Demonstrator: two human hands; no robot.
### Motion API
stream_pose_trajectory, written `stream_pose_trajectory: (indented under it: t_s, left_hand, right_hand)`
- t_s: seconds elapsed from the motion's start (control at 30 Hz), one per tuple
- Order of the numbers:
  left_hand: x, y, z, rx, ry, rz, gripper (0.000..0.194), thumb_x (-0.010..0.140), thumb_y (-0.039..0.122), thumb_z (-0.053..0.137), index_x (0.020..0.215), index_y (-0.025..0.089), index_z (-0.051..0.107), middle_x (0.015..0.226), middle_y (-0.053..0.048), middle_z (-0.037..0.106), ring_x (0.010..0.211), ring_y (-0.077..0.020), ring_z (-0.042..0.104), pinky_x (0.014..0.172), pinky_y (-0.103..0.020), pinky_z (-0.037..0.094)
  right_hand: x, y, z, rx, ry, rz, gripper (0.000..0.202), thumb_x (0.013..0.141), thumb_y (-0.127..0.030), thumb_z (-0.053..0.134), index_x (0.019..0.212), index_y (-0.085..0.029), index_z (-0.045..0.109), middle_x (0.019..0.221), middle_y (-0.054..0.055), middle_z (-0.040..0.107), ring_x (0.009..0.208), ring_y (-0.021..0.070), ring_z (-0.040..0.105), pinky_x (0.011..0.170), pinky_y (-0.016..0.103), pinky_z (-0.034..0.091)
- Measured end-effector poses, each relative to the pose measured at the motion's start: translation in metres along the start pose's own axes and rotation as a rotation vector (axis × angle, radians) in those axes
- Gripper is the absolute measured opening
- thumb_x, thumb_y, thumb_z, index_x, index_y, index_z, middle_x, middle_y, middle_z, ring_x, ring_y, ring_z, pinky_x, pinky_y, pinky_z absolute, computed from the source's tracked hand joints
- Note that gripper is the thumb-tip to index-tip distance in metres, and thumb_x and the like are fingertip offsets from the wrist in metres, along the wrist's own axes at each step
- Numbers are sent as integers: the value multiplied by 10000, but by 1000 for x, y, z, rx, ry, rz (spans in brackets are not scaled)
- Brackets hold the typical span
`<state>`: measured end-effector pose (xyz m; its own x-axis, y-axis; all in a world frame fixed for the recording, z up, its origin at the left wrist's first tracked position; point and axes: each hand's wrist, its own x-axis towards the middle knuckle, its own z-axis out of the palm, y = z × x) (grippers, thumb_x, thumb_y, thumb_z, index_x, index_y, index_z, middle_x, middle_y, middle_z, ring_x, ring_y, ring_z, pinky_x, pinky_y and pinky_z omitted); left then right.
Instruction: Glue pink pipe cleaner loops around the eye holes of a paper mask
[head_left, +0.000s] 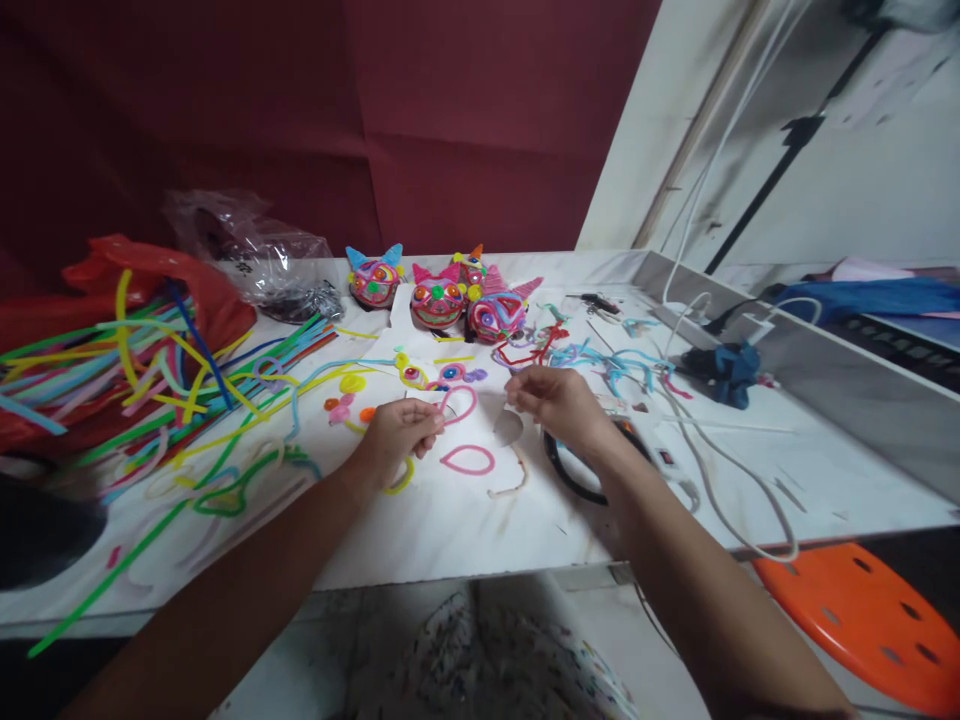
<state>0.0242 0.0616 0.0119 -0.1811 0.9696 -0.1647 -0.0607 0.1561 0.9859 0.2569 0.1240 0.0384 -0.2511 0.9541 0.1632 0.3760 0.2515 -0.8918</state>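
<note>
My left hand [401, 430] is closed in a pinch on a pink pipe-cleaner loop [475, 402], held above the white table. Opposite it, my right hand [559, 400] has thumb and finger pressed together; whatever they hold is too small or blurred to name. Below and between the hands lies a second pink pipe-cleaner loop [471, 473], teardrop-shaped. A yellow curved piece [403, 478] shows under my left hand. Beneath the right hand are a grey round shape [508, 428] and a thin tan strand [514, 490]. Eye-like coiled pieces [452, 373] lie just beyond.
Several colourful animal heads [437, 300] stand at the back. Loose pipe cleaners [225, 400] spill from a red bag [161, 275] on the left. To the right are a black ring [566, 475], light blue strands [622, 365], cables [739, 480] and an orange stool [855, 620].
</note>
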Motion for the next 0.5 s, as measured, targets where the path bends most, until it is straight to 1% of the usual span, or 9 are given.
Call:
stream_pose_trajectory:
  t_s: [0.07, 0.13, 0.23, 0.37, 0.5]
  left_hand:
    - [1, -2, 2, 4, -13, -4, 262, 546, 235, 862, 733, 147, 701, 550, -12, 654, 453, -96, 498, 424, -199, 313]
    - [3, -3, 6, 1, -23, -3, 262, 553, 203, 845, 755, 154, 685, 547, -12, 658, 444, -97, 491, 407, -192, 282]
    - [10, -3, 13, 24, -25, -15, 242, 581, 144, 811, 744, 173, 635, 542, -8, 661, 425, -91, 471, 390, -183, 244]
    - [16, 0, 25, 80, -1, -32, 217, 633, 75, 771, 724, 180, 605, 506, 3, 636, 400, -85, 448, 384, -181, 227]
    - [14, 2, 37, 89, -2, -31, 217, 651, 43, 762, 716, 176, 603, 504, 7, 629, 406, -84, 466, 387, -180, 252]
  right_hand:
    - [-1, 1, -2, -195, -67, -1, 166, 790, -93, 706, 713, -239, 725, 673, 1, 736, 683, 197, 693, 706, 300, 519]
    - [-1, 1, -3, -369, -122, -4, 217, 811, -39, 691, 758, -237, 764, 743, 28, 782, 744, 213, 727, 746, 301, 514]
    - [3, -3, -4, -571, -198, -18, 251, 867, -29, 668, 887, -227, 821, 898, 82, 839, 874, 244, 776, 779, 294, 516]
    - [16, -8, -4, -735, -284, -67, 246, 943, -72, 655, 1038, -195, 845, 1035, 127, 857, 990, 256, 791, 827, 288, 522]
    - [30, -7, 0, -816, -377, -149, 281, 961, -75, 665, 1158, -175, 838, 1109, 135, 855, 1038, 247, 790, 865, 271, 526]
